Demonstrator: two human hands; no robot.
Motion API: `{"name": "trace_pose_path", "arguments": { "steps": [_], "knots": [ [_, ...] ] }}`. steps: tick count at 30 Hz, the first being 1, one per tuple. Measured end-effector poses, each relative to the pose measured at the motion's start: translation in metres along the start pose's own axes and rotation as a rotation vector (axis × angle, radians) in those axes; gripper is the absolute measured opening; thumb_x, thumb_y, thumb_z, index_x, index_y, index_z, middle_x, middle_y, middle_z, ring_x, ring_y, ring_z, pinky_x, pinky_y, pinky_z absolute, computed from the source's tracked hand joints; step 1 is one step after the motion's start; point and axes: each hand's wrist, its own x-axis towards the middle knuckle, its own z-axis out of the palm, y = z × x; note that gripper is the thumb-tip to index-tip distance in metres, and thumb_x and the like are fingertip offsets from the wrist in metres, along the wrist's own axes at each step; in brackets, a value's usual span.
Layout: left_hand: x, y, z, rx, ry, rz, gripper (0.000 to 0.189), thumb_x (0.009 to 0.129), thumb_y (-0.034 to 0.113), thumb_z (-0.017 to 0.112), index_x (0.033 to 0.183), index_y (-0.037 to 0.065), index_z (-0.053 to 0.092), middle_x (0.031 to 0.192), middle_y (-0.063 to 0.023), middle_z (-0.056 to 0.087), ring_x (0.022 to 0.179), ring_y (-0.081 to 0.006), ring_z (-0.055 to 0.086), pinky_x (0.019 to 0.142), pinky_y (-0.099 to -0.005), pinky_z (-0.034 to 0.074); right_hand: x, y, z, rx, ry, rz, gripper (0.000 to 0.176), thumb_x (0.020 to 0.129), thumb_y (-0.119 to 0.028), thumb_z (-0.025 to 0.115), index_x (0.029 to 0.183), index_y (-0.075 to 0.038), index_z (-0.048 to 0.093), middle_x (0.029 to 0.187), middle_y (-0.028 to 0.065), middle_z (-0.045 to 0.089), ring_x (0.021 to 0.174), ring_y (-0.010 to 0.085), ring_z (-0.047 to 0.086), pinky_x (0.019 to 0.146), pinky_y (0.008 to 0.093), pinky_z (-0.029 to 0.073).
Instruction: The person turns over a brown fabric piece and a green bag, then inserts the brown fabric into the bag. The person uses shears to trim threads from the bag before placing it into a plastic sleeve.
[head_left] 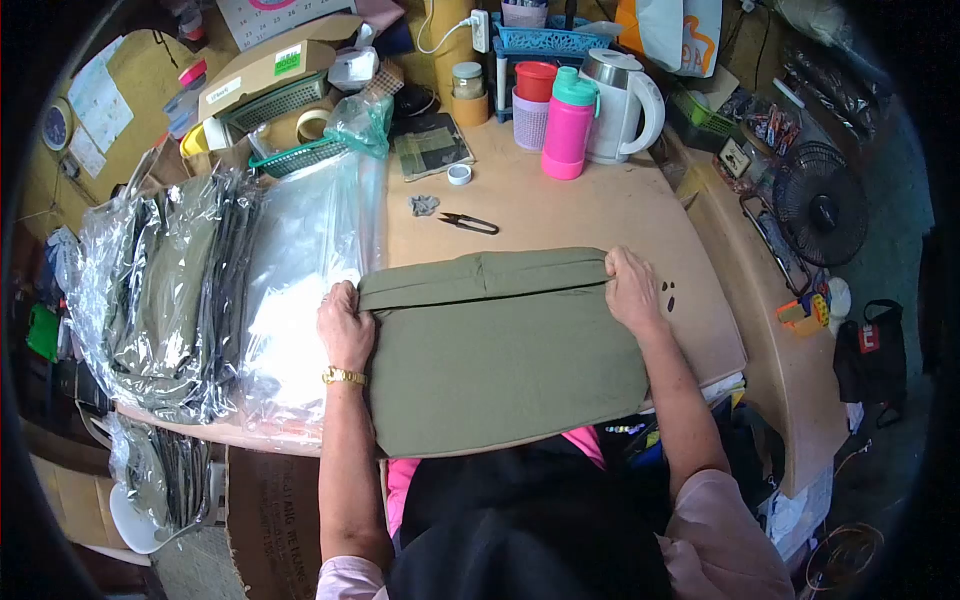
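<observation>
An olive green folded cloth [500, 365] lies on the front of the wooden table [560, 215], its near edge reaching the table's front edge. A fold or band runs across its top, with a dark line beneath. My left hand [346, 320] is closed on the cloth's upper left corner. At the upper right corner my right hand [632, 285] grips it too, fingers curled. Beyond the cloth are black thread snips [468, 223], a small grey scrap [423, 205] and a white round lid [459, 174].
Clear plastic bags [300, 260] and a stack of bagged olive cloths [165, 290] lie at the left. At the back stand a pink bottle [568, 130], an electric kettle [612, 100] and baskets. A black fan [822, 205] is at the right.
</observation>
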Motion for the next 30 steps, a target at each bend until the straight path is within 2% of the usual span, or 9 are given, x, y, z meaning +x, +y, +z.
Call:
{"name": "trace_pose_path", "arguments": {
  "steps": [7, 9, 12, 15, 17, 19, 22, 27, 30],
  "knots": [
    [0.010, 0.007, -0.004, 0.065, -0.113, -0.119, 0.013, 0.070, -0.003, 0.057, 0.078, 0.004, 0.049, 0.080, -0.0155, 0.058, 0.081, -0.0379, 0.057, 0.075, -0.0461, 0.044, -0.001, 0.005, 0.006, 0.055, 0.061, -0.043, 0.029, 0.071, 0.009, 0.059, 0.091, -0.007, 0.044, 0.087, 0.0123, 0.054, 0.090, 0.0364, 0.057, 0.078, 0.0461, 0.041],
    [0.017, 0.027, -0.030, 0.054, -0.243, -0.216, 0.033, 0.079, 0.013, 0.072, 0.108, 0.007, 0.058, 0.113, -0.0183, 0.060, 0.109, -0.0362, 0.057, 0.093, -0.0498, 0.044, 0.000, 0.005, 0.005, 0.084, 0.052, 0.005, 0.029, 0.070, 0.009, 0.058, 0.090, -0.006, 0.044, 0.086, 0.0132, 0.055, 0.092, 0.0378, 0.057, 0.078, 0.0478, 0.042],
    [0.000, 0.098, -0.065, 0.270, -0.236, 0.074, 0.071, 0.079, 0.034, 0.081, 0.138, 0.011, 0.049, 0.148, -0.0186, 0.042, 0.136, -0.0379, 0.043, 0.110, -0.0610, 0.032, 0.004, 0.012, 0.001, 0.162, -0.059, 0.070, 0.025, 0.077, 0.003, 0.063, 0.094, -0.004, 0.046, 0.095, 0.0160, 0.058, 0.095, 0.0394, 0.058, 0.082, 0.0469, 0.044],
    [-0.053, 0.168, -0.060, 0.138, -0.606, 0.278, 0.083, 0.090, 0.058, 0.060, 0.156, 0.016, 0.032, 0.162, -0.0193, 0.025, 0.151, -0.0415, 0.018, 0.117, -0.0670, 0.012, 0.013, -0.005, -0.040, 0.355, -0.242, 0.205, 0.030, 0.085, -0.014, 0.071, 0.106, -0.003, 0.053, 0.110, 0.0177, 0.059, 0.106, 0.0392, 0.058, 0.092, 0.0461, 0.044],
    [-0.080, 0.169, -0.032, 0.146, -0.648, 0.326, 0.084, 0.092, 0.063, 0.055, 0.157, 0.017, 0.030, 0.163, -0.0193, 0.023, 0.152, -0.0415, 0.015, 0.117, -0.0688, 0.010, -0.002, -0.042, -0.066, -0.032, -0.053, 0.096, 0.048, 0.089, -0.034, 0.072, 0.123, -0.006, 0.055, 0.122, 0.0172, 0.057, 0.115, 0.0366, 0.055, 0.100, 0.0486, 0.041],
    [-0.093, 0.166, -0.013, 0.184, -0.615, 0.282, 0.085, 0.092, 0.066, 0.051, 0.158, 0.017, 0.029, 0.163, -0.0189, 0.022, 0.152, -0.0418, 0.014, 0.116, -0.0701, 0.009, -0.022, -0.079, -0.072, -0.012, -0.077, 0.026, 0.061, 0.090, -0.044, 0.068, 0.137, -0.009, 0.051, 0.138, 0.0195, 0.051, 0.134, 0.0354, 0.044, 0.111, 0.0575, 0.030],
    [-0.090, 0.167, -0.008, 0.164, -0.593, 0.276, 0.085, 0.091, 0.066, 0.052, 0.156, 0.015, 0.033, 0.163, -0.0187, 0.024, 0.151, -0.0416, 0.017, 0.117, -0.0687, 0.010, -0.069, -0.119, -0.053, -0.127, -0.332, -0.053, 0.065, 0.094, -0.047, 0.059, 0.148, -0.015, 0.043, 0.162, 0.0199, 0.024, 0.152, 0.0349, 0.017, 0.117, 0.0701, 0.007],
    [-0.085, 0.163, -0.002, 0.154, -0.561, 0.286, 0.081, 0.092, 0.062, 0.053, 0.154, 0.013, 0.036, 0.161, -0.0204, 0.027, 0.149, -0.0434, 0.022, 0.117, -0.0673, 0.011, -0.067, -0.049, -0.040, -0.193, -0.293, 0.228, 0.059, 0.095, -0.043, 0.061, 0.145, -0.015, 0.047, 0.162, 0.0165, 0.025, 0.152, 0.0337, 0.018, 0.116, 0.0693, 0.009],
    [-0.081, 0.158, 0.000, 0.092, -0.607, 0.255, 0.081, 0.092, 0.065, 0.052, 0.154, 0.015, 0.037, 0.161, -0.0208, 0.027, 0.150, -0.0437, 0.019, 0.117, -0.0676, 0.010, -0.075, -0.040, -0.082, 0.244, -0.155, 0.212, 0.049, 0.092, -0.032, 0.067, 0.135, -0.014, 0.054, 0.160, 0.0168, 0.029, 0.152, 0.0353, 0.019, 0.118, 0.0652, 0.014]
  ]
}}
